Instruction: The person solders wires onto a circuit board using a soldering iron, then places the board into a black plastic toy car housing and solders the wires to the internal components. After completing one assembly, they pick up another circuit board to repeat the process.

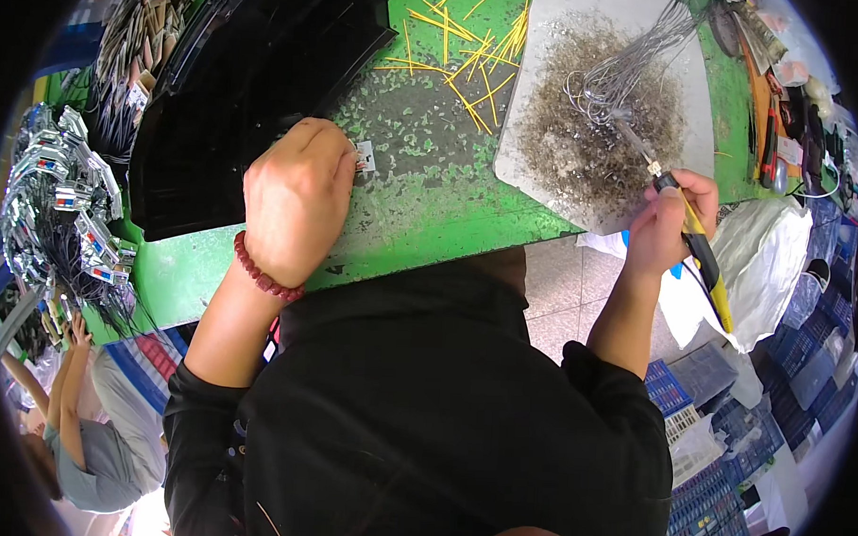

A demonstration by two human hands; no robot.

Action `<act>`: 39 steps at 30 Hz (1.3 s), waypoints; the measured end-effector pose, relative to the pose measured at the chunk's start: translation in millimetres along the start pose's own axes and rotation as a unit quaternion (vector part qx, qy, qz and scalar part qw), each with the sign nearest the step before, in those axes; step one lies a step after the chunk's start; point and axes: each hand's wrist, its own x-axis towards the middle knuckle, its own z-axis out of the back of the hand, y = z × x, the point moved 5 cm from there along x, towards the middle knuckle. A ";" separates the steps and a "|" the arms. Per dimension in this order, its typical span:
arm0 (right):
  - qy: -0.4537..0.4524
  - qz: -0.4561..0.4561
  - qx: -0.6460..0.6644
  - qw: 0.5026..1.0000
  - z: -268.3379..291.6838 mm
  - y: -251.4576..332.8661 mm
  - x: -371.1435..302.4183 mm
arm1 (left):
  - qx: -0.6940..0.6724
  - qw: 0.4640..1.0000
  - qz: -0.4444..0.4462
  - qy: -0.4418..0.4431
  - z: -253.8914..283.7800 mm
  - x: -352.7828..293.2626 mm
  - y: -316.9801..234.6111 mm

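While the right hand (670,218) wraps its fingers around the handle of a soldering iron (702,247), the iron's metal end points up and leftward over a pale board (554,12) strewn with dark grit and shiny flecks. The iron slants across the near right side of that board, its yellow-and-black handle running down past the palm, beyond the table's edge. It should be light and rigid, easy to steer like a thick pen, and the handle is the place to hold it, since the metal shaft may be hot. Close to its tip lies a loose bundle of thin grey wire (634,77), probably springy and prone to tangling. The left hand (302,193), a red bead bracelet (268,277) at its wrist, has its fingers curled in; its back hides the fingertips, so whether they pinch anything cannot be told. Just beside its thumb side sits a small white part (365,156) on the green tabletop (401,243), likely light, easily nudged and best taken by its edges. Yellow strips (446,37) lie scattered beyond, between the pale board and a black plastic panel (192,156).
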 end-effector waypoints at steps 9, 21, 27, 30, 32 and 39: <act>-0.038 0.017 0.038 0.998 3.7 3.2 5.0 | 0.001 1.000 -0.016 -0.002 0.0 0.3 0.8; -0.040 0.021 0.059 0.997 1.1 1.9 3.7 | -0.002 1.000 0.001 0.008 4.2 -2.1 6.4; 0.096 0.057 0.114 0.987 -40.2 31.4 -24.0 | 0.019 0.999 -0.032 -0.002 0.4 -2.0 5.6; 0.153 -0.015 0.076 0.985 -89.5 37.2 -59.0 | 0.017 1.000 -0.017 0.008 -2.8 -3.4 8.4; 0.185 0.010 0.122 0.975 -111.3 25.6 -73.0 | 0.016 1.000 -0.023 0.012 -3.7 -4.5 8.0; 0.271 0.038 0.026 0.961 -137.0 23.5 -83.1 | 0.007 0.999 -0.044 -0.008 -1.6 -7.6 11.3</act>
